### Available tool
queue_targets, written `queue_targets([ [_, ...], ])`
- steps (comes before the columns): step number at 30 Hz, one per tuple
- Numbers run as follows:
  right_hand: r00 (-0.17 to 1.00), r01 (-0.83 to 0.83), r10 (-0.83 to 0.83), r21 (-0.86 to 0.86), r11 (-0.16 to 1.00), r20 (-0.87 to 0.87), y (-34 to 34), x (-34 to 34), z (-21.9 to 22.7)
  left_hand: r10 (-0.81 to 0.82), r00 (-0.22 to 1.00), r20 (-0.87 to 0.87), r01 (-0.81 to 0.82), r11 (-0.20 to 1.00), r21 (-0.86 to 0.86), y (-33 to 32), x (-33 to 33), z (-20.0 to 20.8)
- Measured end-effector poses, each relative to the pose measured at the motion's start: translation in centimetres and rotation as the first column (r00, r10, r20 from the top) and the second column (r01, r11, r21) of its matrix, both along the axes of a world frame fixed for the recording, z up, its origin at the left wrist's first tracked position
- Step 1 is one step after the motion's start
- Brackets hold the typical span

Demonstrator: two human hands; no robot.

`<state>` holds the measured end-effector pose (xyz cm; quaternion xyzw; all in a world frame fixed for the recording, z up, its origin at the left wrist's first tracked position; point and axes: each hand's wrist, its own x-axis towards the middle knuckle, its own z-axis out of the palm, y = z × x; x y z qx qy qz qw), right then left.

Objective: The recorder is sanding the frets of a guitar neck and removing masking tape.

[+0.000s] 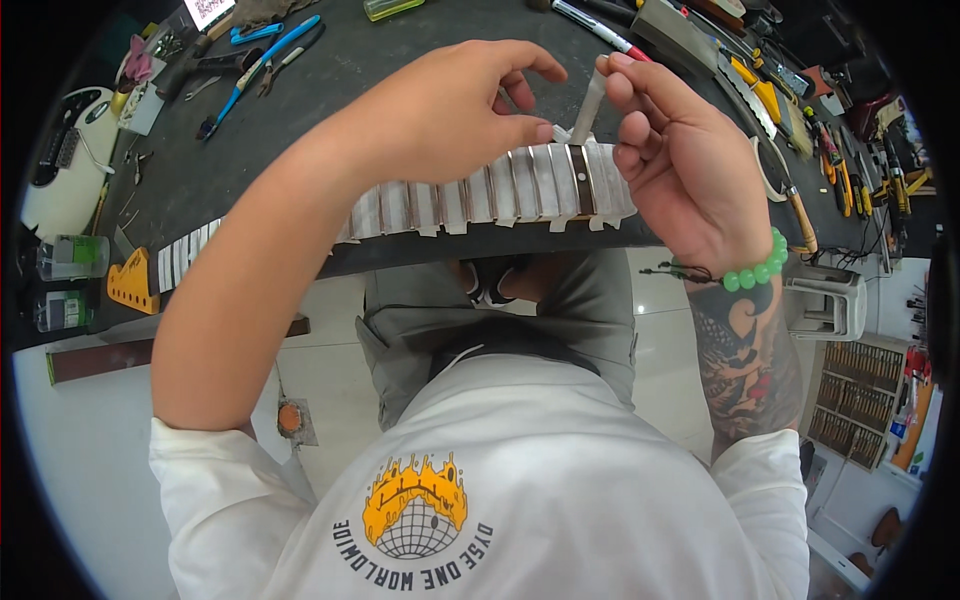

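A guitar neck (582,178) lies along the near edge of the bench, its fretboard mostly covered with pale masking tape (478,198) between the metal frets. One dark section with a round dot inlay shows bare near its right part. My right hand (690,150) pinches the upper end of a narrow tape strip (590,105) between thumb and fingertip. The strip's lower end reaches down to the fretboard; whether it still sticks there, I cannot tell. Just left of the strip, my left hand (465,100) hovers over the neck, fingers curved and apart, holding nothing visible.
A yellow notched block (133,281) sits by the neck's left end. Farther back lie a blue brush (240,92), pliers (283,68) and a marker pen (600,28). A saw (748,100) and several hand tools crowd the right side. A white stool (828,300) stands below right.
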<state>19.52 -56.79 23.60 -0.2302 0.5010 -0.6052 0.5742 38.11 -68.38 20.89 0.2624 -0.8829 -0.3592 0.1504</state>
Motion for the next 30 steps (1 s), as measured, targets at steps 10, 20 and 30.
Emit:
queue_targets([
  [10, 1.0, 0.025, -0.025, 0.009, 1.0, 0.01, -1.5, -0.2, -0.4, -0.3, 0.951, 0.075, 0.288, 0.947, 0.139, -4.0, -2.9, 0.2],
  [20, 0.989, 0.144, -0.144, -0.004, 0.99, 0.01, -1.1, 0.7, 1.9, -0.152, 0.988, -0.036, 0.155, 0.977, 0.143, -4.2, -3.5, -0.3],
  [30, 0.989, -0.008, -0.006, 0.099, 0.995, 0.146, 7.4, 2.8, 1.2, -0.444, 0.896, -0.008, 0.407, 0.829, -0.385, -2.7, -0.3, 3.3],
])
